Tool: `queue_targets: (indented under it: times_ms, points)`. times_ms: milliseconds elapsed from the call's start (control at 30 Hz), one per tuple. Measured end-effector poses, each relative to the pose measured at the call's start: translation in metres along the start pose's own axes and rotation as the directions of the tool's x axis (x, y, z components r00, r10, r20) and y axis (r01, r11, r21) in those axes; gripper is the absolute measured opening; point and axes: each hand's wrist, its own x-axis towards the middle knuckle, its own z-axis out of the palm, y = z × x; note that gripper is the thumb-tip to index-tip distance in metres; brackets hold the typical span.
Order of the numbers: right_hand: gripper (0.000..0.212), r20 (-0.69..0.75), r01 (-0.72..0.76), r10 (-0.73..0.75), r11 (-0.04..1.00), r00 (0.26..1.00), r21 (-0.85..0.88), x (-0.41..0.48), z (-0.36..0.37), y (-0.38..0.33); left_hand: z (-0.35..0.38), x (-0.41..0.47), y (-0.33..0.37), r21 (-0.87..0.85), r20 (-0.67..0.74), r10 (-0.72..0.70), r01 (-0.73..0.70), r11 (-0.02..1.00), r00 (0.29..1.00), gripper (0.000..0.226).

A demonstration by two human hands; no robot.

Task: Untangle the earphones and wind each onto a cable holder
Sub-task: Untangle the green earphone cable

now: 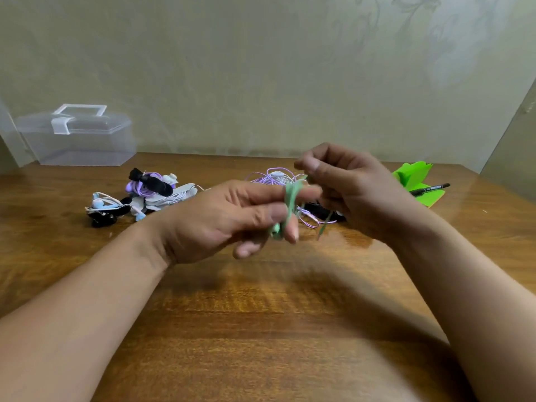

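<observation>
A green earphone cable (291, 198) is looped round the outstretched fingers of my left hand (229, 219), held above the middle of the table; my thumb presses the loops and a green earbud hangs under the fingers. My right hand (348, 192) pinches the free end of the same cable just to the right, and a loose strand dangles below it. Behind my hands lies a tangle of purple and white earphones (275, 177). To the left sits a pile of wound earphones with black and white cable holders (150, 190).
A clear plastic box (78, 137) with a lid stands at the back left against the wall. Green paper (417, 178) and a black marker pen (429, 189) lie at the right. The wooden table (261, 314) stretches toward me.
</observation>
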Motion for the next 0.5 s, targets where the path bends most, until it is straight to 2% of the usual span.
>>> queue_targets:
  times_ms: [100, 200, 333, 433, 500]
  points:
    - [0.023, 0.026, -0.014, 0.014, 1.000, 1.000, 0.005, 0.002, 0.013, 0.016, -0.007, 0.004, 0.000, -0.181, -0.160, 0.086, -0.115, 0.977, 0.983, 0.041]
    - [0.024, 0.078, -0.006, 0.022, 0.979, 0.997, -0.202, -0.002, 0.031, 0.025, -0.014, 0.007, -0.004, -0.205, -0.333, 0.072, -0.146, 0.968, 0.940, 0.043]
    - [0.023, 0.083, -0.008, 0.044, 0.918, 0.996, -0.397, -0.006, 0.038, 0.020, -0.016, 0.011, -0.011, 0.070, -0.542, 0.093, -0.065, 0.995, 0.835, 0.037]
    - [0.023, 0.079, -0.028, 0.073, 0.885, 0.994, -0.466, -0.007, 0.037, 0.015, -0.014, 0.013, -0.014, 0.287, -0.587, 0.150, 0.031, 0.957, 0.796, 0.039]
    - [0.021, 0.048, -0.023, 0.058, 0.842, 0.997, -0.540, -0.008, 0.037, 0.015, -0.013, 0.012, -0.015, 0.436, -0.560, 0.166, 0.118, 0.892, 0.812, 0.040]
